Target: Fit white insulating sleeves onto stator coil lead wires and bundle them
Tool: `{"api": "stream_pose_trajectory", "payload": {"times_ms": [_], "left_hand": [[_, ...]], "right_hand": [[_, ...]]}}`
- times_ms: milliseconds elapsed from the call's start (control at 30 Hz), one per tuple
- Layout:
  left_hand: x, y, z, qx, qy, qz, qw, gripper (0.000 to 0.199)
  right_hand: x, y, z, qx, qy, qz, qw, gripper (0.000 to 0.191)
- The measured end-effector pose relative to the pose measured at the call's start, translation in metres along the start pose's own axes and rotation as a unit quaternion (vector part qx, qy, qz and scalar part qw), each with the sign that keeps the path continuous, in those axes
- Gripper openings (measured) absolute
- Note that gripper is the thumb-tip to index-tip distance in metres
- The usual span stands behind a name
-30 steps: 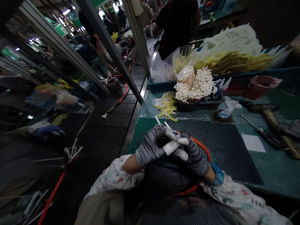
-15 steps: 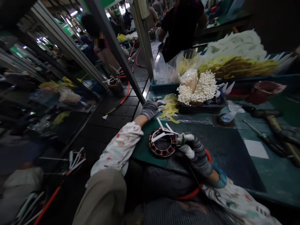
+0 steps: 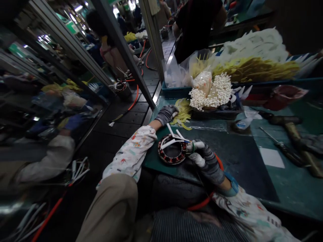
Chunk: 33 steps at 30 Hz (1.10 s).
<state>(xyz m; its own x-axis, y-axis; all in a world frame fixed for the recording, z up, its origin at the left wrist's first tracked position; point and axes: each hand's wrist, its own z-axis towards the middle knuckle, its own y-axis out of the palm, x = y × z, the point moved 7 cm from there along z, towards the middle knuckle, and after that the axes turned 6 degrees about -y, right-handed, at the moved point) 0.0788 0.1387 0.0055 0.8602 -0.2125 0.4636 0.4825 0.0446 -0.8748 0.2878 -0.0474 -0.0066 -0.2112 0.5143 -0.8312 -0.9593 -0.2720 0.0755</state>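
Observation:
A motor stator (image 3: 164,156), a ring of dark windings with red bands, lies near the table's front edge. White sleeved wires (image 3: 169,144) cross its top. My right hand (image 3: 208,163), in a grey striped glove with white fingertips, is closed on the stator's right side where its wires gather. An orange-red cable (image 3: 219,162) passes behind this hand. Beyond the stator, my gloved left hand (image 3: 166,115) lies at the left edge of a small pile of yellow strips (image 3: 183,114). Its fingers are curled together on the strips; their tips are partly hidden.
Behind the strips, white-tipped sticks (image 3: 212,90) stand bundled in a dark tray. A blue bin (image 3: 176,92) holds more yellow and white pieces. A screwdriver (image 3: 280,144) and a power tool (image 3: 295,131) lie right. A metal post (image 3: 126,57) rises left; co-workers are nearby.
My left hand's fingers have gone from spread over the yellow strips to curled together at them. My right hand stays on the stator. At far left a co-worker's arm has come into view.

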Motion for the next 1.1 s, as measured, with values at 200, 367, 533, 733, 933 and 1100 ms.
{"api": "stream_pose_trajectory", "payload": {"times_ms": [200, 367, 533, 733, 933, 1100], "left_hand": [[0.008, -0.064, -0.089, 0.133, -0.050, -0.089, 0.986, 0.038], [0.078, -0.070, -0.201, 0.083, 0.122, -0.060, 0.987, 0.037], [0.093, -0.039, -0.230, 0.013, 0.117, -0.001, 0.993, 0.036], [0.090, -0.033, -0.224, -0.010, 0.061, -0.011, 0.998, 0.030], [0.099, -0.021, -0.246, 0.041, 0.105, -0.064, 0.992, 0.038], [0.100, -0.012, -0.267, 0.145, 0.094, 0.082, 0.982, 0.033]], "right_hand": [[0.003, -0.015, 0.002, 0.061, 0.067, 0.034, 0.995, 0.023], [0.006, -0.024, -0.003, 0.101, 0.096, 0.050, 0.989, 0.022], [0.000, -0.024, 0.001, 0.095, 0.083, 0.042, 0.991, 0.021], [-0.004, -0.025, 0.002, 0.092, 0.054, 0.016, 0.994, 0.024], [-0.025, -0.016, -0.003, 0.070, 0.021, -0.114, 0.991, 0.017], [-0.048, 0.033, 0.007, -0.118, -0.107, -0.329, 0.931, 0.029]]}}
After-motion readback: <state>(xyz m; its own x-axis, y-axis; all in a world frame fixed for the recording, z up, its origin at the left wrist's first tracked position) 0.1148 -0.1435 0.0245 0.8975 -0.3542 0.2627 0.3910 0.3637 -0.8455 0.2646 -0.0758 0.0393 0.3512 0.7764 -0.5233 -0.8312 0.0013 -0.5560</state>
